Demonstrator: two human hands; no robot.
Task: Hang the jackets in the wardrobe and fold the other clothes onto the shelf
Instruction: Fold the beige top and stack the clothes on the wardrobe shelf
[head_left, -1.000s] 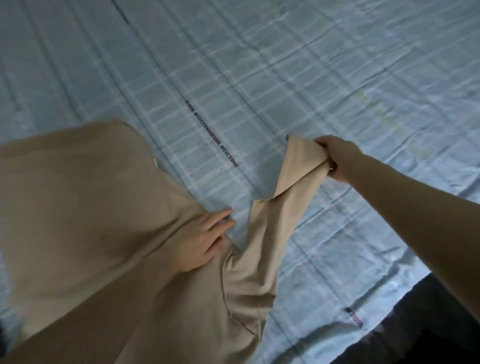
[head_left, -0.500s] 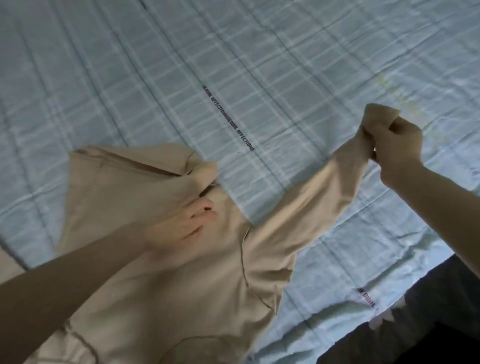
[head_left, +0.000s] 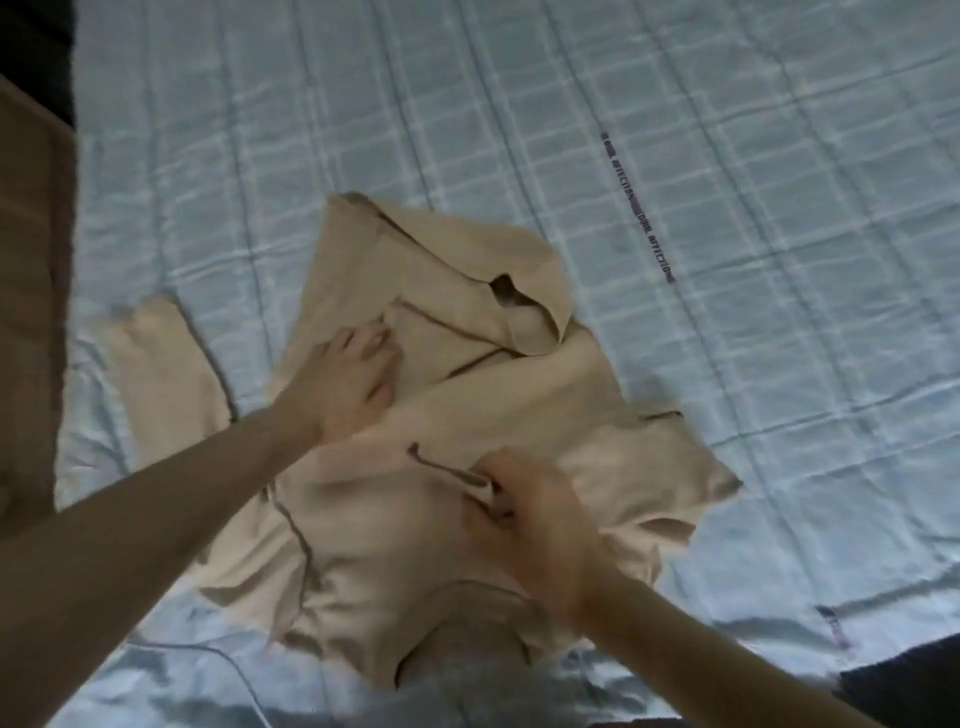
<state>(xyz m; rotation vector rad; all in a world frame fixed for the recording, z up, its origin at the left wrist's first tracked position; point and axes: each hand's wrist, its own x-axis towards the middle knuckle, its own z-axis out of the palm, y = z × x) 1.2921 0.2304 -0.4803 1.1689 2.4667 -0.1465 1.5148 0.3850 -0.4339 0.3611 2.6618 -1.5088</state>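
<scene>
Garment: your beige hooded top (head_left: 467, 426) lies crumpled on the light blue checked bedsheet (head_left: 727, 130), hood (head_left: 519, 291) toward 12 o'clock.
Left hand (head_left: 353, 379): you press it flat on the chest area, fingers pointing to 1 o'clock.
Right hand (head_left: 524, 514): blurred; your fingers pinch a fold of fabric near the middle.
Sleeve (head_left: 161, 364): one lies flat at 9 o'clock of the body.
Sheet lettering (head_left: 636, 208): dark printed strip at 2 o'clock.
</scene>
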